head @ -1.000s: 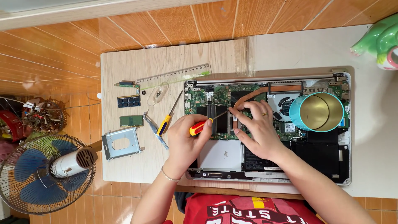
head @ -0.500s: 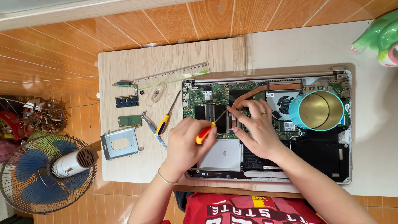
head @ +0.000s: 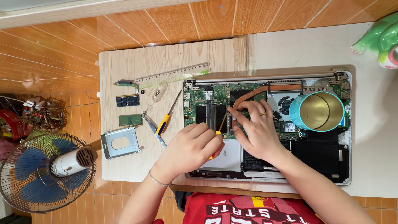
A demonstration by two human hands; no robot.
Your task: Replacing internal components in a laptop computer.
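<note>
The left hand (head: 188, 149) fingers pinch a red-and-yellow screwdriver (head: 218, 135) tip-down on the opened laptop (head: 315, 166) board, while the right hand (head: 255, 128) fingers, pressed together, steady the spot beside it.

Bright, even daylight; sharp, soft shadows.

opened laptop (head: 315, 166) right on board (head: 124, 62), cup (head: 317, 111) in it, parts left
</note>
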